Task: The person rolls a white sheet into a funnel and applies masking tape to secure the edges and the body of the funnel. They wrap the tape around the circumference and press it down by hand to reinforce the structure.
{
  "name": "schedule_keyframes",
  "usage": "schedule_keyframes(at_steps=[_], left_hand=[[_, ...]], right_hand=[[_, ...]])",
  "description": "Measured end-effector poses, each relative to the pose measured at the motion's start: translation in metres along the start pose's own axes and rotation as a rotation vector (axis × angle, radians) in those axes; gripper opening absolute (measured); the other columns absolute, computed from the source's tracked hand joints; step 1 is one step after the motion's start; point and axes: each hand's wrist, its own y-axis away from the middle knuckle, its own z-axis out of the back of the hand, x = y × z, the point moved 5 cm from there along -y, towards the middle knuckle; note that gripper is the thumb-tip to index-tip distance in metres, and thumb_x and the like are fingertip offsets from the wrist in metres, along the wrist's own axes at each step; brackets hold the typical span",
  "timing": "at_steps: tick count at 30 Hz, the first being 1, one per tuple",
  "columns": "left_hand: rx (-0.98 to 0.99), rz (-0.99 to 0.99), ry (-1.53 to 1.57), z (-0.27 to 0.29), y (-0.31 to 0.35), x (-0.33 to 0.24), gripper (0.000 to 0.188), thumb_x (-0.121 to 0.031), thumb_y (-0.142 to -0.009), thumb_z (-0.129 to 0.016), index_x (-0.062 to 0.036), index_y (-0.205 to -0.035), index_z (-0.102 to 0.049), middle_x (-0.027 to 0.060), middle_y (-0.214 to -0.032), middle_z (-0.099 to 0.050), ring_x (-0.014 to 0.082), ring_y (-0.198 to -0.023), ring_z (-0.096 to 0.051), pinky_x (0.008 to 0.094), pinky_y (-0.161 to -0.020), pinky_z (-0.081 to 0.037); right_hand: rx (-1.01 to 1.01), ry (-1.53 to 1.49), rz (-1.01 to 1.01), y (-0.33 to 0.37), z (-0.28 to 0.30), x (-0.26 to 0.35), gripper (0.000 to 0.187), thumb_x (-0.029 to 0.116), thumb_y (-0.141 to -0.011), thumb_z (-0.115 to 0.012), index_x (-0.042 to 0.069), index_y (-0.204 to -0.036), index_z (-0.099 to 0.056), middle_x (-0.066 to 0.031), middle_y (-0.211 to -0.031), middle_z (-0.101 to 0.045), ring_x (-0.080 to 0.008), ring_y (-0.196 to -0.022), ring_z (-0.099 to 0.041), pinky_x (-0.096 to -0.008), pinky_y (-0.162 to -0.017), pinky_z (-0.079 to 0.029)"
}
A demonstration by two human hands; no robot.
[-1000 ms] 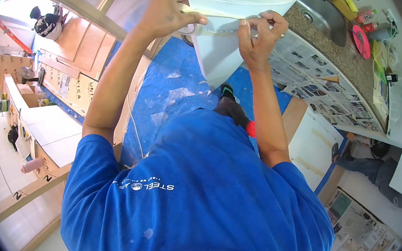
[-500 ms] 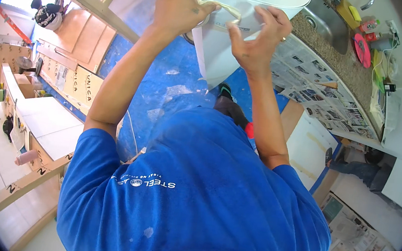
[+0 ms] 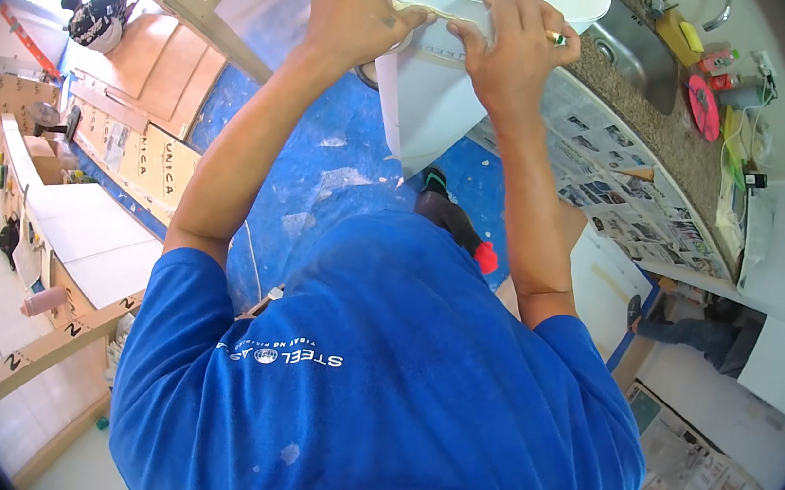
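Observation:
In front of me stands a tall white appliance [image 3: 430,103], like a refrigerator seen from above, with a rounded top. Across its upper front edge runs a cream strip of tape [image 3: 436,13], with clear film hanging below it. My left hand [image 3: 357,17] pinches the strip at its left end, fingers over the top edge and thumb underneath. At the other end, my right hand [image 3: 519,55] is closed on the strip, thumb pressed below and fingers bent over the top. A ring shows on that hand.
Blue sheeting [image 3: 316,148] covers the floor. To the right, a newspaper-covered counter [image 3: 610,149] holds a steel sink [image 3: 636,55] and a pink dish [image 3: 703,107]. Wooden boards [image 3: 164,70] and a white panel [image 3: 87,222] lie left. One person [image 3: 97,18] crouches far left; another's leg [image 3: 694,341] shows right.
My right hand has moved left and slightly up, from loosely spread fingers to a closed grip at the top edge. The strip, slack and twisted before, now lies straighter. My left hand stays put.

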Motion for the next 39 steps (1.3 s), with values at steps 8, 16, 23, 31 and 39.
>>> schedule_keyframes(at_steps=[8, 16, 23, 31, 39], left_hand=[[0.015, 0.033, -0.071, 0.006, -0.001, -0.004, 0.048, -0.032, -0.075, -0.084, -0.0048, -0.105, -0.06, 0.0236, -0.081, -0.068, 0.0428, -0.082, -0.069, 0.0522, -0.072, -0.052], [0.134, -0.216, -0.14, 0.01, -0.001, -0.014, 0.044, -0.033, -0.078, -0.081, -0.0033, -0.105, -0.063, 0.0237, -0.08, -0.069, 0.045, -0.082, -0.069, 0.0541, -0.07, -0.053], [0.153, -0.346, -0.212, 0.007, -0.013, -0.033, 0.041, -0.034, -0.081, -0.078, -0.0025, -0.102, -0.064, 0.0252, -0.082, -0.07, 0.0457, -0.084, -0.069, 0.0555, -0.074, -0.054], [0.036, -0.47, 0.079, 0.025, -0.028, 0.023, 0.063, -0.033, -0.084, -0.075, -0.0064, -0.137, -0.055, 0.0245, -0.103, -0.069, 0.0443, -0.097, -0.067, 0.0509, -0.082, -0.052], [0.566, -0.104, 0.44, 0.065, -0.023, 0.065, 0.04, -0.027, -0.081, -0.082, -0.0072, -0.112, -0.063, 0.0077, -0.079, -0.062, 0.0259, -0.083, -0.061, 0.0383, -0.089, -0.043]], right_hand=[[0.21, -0.019, 0.228, -0.033, -0.004, 0.016, 0.034, 0.038, -0.077, -0.084, 0.014, -0.099, -0.071, -0.0022, -0.083, -0.067, -0.0259, -0.082, -0.066, -0.0417, -0.086, -0.043], [0.286, -0.009, 0.251, -0.028, 0.005, 0.01, 0.027, 0.027, -0.077, -0.079, 0.011, -0.072, -0.059, -0.0087, -0.067, -0.061, -0.0325, -0.069, -0.062, -0.0456, -0.067, -0.039], [0.152, 0.082, 0.151, -0.017, 0.017, 0.001, 0.034, 0.035, -0.078, -0.082, 0.01, -0.077, -0.06, -0.0097, -0.069, -0.06, -0.0328, -0.07, -0.061, -0.0463, -0.067, -0.041], [0.167, 0.055, 0.237, -0.032, -0.015, 0.006, 0.034, 0.042, -0.078, -0.083, 0.012, -0.085, -0.069, -0.0036, -0.071, -0.064, -0.0257, -0.071, -0.065, -0.0392, -0.072, -0.044], [0.145, -0.05, 0.29, -0.042, -0.016, 0.01, 0.04, 0.048, -0.079, -0.081, 0.016, -0.073, -0.059, -0.0005, -0.062, -0.056, -0.022, -0.059, -0.055, -0.0378, -0.063, -0.031]])
